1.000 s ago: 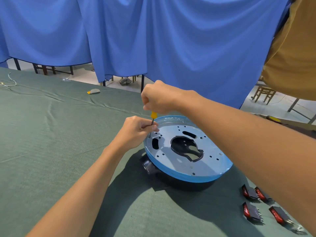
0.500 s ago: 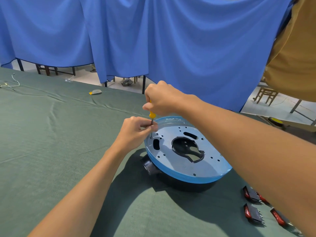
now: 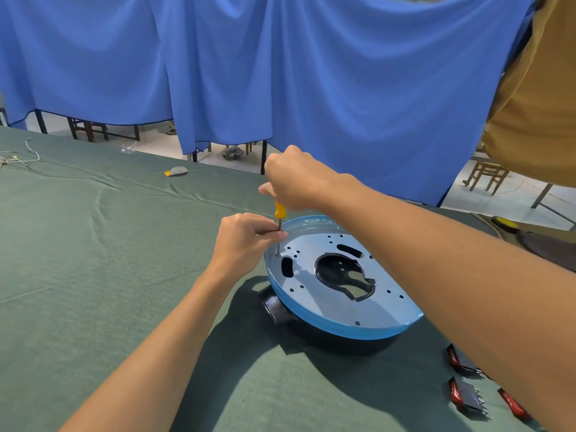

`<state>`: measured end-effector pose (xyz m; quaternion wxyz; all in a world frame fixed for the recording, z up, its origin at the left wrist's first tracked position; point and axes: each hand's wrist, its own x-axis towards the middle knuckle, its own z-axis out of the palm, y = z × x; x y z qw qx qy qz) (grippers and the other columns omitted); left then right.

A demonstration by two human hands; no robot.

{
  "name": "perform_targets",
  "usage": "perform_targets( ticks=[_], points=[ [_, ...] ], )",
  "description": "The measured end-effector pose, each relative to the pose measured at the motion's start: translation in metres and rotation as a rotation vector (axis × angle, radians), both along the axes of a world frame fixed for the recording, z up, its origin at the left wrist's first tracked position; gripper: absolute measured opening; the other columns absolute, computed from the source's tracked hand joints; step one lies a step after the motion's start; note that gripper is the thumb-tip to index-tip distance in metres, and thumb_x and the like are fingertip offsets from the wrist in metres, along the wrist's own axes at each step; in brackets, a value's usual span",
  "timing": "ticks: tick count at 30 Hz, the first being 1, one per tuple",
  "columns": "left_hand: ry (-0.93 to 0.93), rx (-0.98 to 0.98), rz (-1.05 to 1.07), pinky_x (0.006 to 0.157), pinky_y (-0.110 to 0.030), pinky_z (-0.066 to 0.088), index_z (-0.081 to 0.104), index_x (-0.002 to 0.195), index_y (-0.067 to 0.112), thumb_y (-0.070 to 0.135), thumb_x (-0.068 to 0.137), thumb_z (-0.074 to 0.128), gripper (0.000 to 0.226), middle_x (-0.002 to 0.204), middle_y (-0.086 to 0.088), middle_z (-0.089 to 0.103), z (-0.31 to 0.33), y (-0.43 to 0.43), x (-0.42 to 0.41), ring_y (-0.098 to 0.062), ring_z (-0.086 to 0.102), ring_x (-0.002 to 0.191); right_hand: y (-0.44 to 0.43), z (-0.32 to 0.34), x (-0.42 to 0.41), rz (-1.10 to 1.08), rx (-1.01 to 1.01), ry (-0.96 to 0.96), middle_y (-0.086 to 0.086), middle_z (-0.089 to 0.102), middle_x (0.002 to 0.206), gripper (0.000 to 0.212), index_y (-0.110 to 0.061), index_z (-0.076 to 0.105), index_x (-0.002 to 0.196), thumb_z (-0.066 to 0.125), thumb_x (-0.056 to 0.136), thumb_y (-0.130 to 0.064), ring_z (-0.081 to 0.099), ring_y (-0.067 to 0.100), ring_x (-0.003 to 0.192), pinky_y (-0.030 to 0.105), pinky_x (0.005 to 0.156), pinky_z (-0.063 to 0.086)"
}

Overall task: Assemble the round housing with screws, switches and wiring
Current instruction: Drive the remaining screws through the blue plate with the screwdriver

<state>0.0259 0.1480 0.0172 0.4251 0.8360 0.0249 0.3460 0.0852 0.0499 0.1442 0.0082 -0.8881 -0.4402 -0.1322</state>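
Yellow plastic handle of the screwdriver [image 3: 279,210] pokes out under the right hand [image 3: 296,179], whose fingers are curled tight round its top. The left hand [image 3: 241,244] pinches the thin metal shaft between thumb and fingertips, just above the plate. The tip sits on a screw [image 3: 277,253] near the left edge of the housing [image 3: 321,304], shaft about upright.

Step in hand looks like driving a screw into the top plate, early in the job. The switches [image 3: 466,397] lie loose on the cloth at bottom right, well apart from the housing, with none fitted that I can see and no wiring on it. The next move likely calls for steady downward push and turning from the right hand while the left holds the shaft plumb; the tip could slip off that small head.

The housing sits mid-table on the green cloth [image 3: 93,291]. It is round, with a flat grey metal plate, small holes, two oblong slots and a big ragged cut-out. It has a glossy blue rim and a black base below, with a stubby round port at left. The switches are black with red rockers and metal prongs. The cloth is soft and creased, and a blue curtain [image 3: 280,73] hangs behind in loose folds
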Motion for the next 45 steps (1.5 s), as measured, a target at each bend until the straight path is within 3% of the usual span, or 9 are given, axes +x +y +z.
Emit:
perform_targets(
  ticks=[5,8,15,19,23,30,36,41,45],
  points=[
    [0.022,0.055,-0.042,0.071,-0.048,0.052,0.079,0.079,0.008,0.008,0.080,0.077,0.002,0.074,-0.015,0.072,0.002,0.002,0.000,-0.033,0.063,0.070,-0.004,0.008,0.001,-0.016,-0.085,0.072,0.007,0.050,0.079,0.033,-0.014,0.051,0.075,0.056,0.095,-0.039,0.056,0.023,0.064,0.034,0.055,0.046],
    [0.072,0.078,-0.077,0.074,-0.050,0.052,0.078,0.080,0.006,0.010,0.086,0.071,0.011,0.080,-0.021,0.071,0.003,0.004,0.000,-0.025,0.059,0.071,-0.006,0.016,-0.001,0.058,-0.133,0.107,0.001,0.052,0.082,0.003,-0.015,0.061,0.090,0.063,0.088,-0.014,0.057,0.018,0.071,0.031,0.057,0.049],
    [0.007,0.123,-0.003,0.074,-0.040,0.053,0.080,0.082,0.010,0.017,0.079,0.079,0.008,0.078,-0.004,0.075,0.004,-0.006,-0.003,-0.020,0.068,0.077,-0.006,-0.001,0.006,-0.077,-0.010,0.065,0.003,0.033,0.071,0.039,-0.017,0.029,0.065,0.050,0.096,-0.027,0.033,0.018,0.057,0.030,0.049,0.025],
    [0.010,0.118,-0.007,0.072,-0.044,0.050,0.079,0.075,0.007,0.012,0.078,0.079,0.006,0.072,-0.011,0.073,0.004,-0.004,-0.002,-0.033,0.065,0.075,-0.005,0.007,0.003,-0.039,-0.050,0.115,0.004,0.050,0.068,0.034,-0.014,0.050,0.072,0.059,0.091,-0.041,0.057,0.021,0.056,0.029,0.050,0.041],
    [0.068,0.118,-0.076,0.077,-0.045,0.051,0.080,0.079,0.010,0.010,0.085,0.072,0.010,0.081,-0.007,0.075,0.005,-0.001,-0.001,-0.031,0.067,0.081,-0.006,0.014,0.001,0.063,-0.122,0.155,0.005,0.059,0.089,0.009,-0.017,0.063,0.090,0.069,0.083,-0.018,0.062,0.014,0.069,0.027,0.055,0.047],
    [0.008,0.074,-0.008,0.070,-0.048,0.052,0.080,0.085,0.009,0.014,0.081,0.078,0.007,0.077,-0.011,0.075,0.005,-0.005,-0.004,-0.033,0.067,0.076,-0.005,-0.005,0.007,-0.066,-0.024,0.079,0.004,0.032,0.069,0.039,-0.017,0.029,0.062,0.051,0.093,-0.028,0.038,0.029,0.069,0.032,0.054,0.030],
    [0.070,0.122,-0.064,0.070,-0.047,0.050,0.080,0.084,0.012,0.012,0.089,0.068,0.013,0.078,-0.005,0.075,0.005,0.000,-0.001,-0.036,0.065,0.077,-0.006,0.008,0.002,0.068,-0.145,0.135,0.007,0.060,0.092,0.005,-0.020,0.059,0.084,0.058,0.089,-0.017,0.067,0.022,0.068,0.031,0.052,0.050],
    [0.001,0.098,-0.037,0.071,-0.041,0.054,0.080,0.086,0.010,0.015,0.083,0.076,0.007,0.076,0.005,0.072,0.002,-0.007,-0.004,-0.015,0.066,0.072,-0.008,0.000,-0.001,0.003,-0.074,0.024,0.005,0.039,0.070,0.038,-0.018,0.035,0.064,0.049,0.099,-0.024,0.055,0.025,0.057,0.026,0.045,0.034],
    [0.014,0.086,0.005,0.068,-0.045,0.051,0.080,0.080,0.009,0.015,0.082,0.076,0.007,0.073,-0.012,0.073,0.002,-0.006,-0.001,-0.034,0.064,0.071,-0.005,0.005,-0.007,-0.045,-0.150,0.141,0.008,0.050,0.075,0.032,-0.014,0.046,0.076,0.045,0.100,-0.034,0.062,0.016,0.041,0.027,0.048,0.046]
  ],
)
